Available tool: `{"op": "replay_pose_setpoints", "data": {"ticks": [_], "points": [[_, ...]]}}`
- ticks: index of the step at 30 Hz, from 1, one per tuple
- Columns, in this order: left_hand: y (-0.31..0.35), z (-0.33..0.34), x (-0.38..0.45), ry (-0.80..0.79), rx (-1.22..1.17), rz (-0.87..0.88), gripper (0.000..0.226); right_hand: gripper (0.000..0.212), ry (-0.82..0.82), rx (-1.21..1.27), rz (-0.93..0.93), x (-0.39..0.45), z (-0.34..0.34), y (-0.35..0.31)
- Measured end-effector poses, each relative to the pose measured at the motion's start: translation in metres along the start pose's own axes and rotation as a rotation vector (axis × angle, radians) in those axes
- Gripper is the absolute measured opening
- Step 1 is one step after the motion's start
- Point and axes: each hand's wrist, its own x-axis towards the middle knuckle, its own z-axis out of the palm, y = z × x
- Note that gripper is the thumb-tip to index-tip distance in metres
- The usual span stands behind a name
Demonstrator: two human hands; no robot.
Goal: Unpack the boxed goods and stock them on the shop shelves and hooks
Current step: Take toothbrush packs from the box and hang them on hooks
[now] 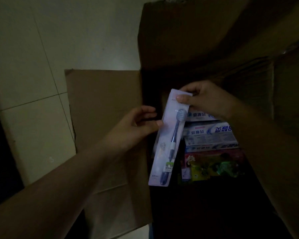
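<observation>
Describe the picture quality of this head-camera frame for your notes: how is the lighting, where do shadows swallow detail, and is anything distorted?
Head view: very dim overall; the toothbrush pack and toothpaste boxes are the brightest parts; the cardboard box interior below them falls into near-black shadow; floor tiles show curved joints from the wide-angle lens; the right hand and left hand look dark and slightly soft.

Brown cardboard box (179, 40); inside it, white-and-blue toothpaste cartons (212, 133), beside them a pale lilac toothbrush pack (169, 135) with dark blue brush, below them yellow-green and red packets (212, 168)
</observation>
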Motion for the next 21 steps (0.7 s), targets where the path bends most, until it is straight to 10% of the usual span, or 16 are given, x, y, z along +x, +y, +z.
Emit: {"op": "replay_pose_setpoints", "data": {"ticks": [3,21], "points": [[0.013,0.007,-0.007,-0.090,0.053,-0.078,0.064,0.008,0.006,0.117,-0.019,-0.006,-0.007,-0.029],[0.033,-0.024,-0.027,0.051,0.063,-0.045,0.008,0.012,0.093,0.488,0.005,0.008,0.037,-0.056]]}}
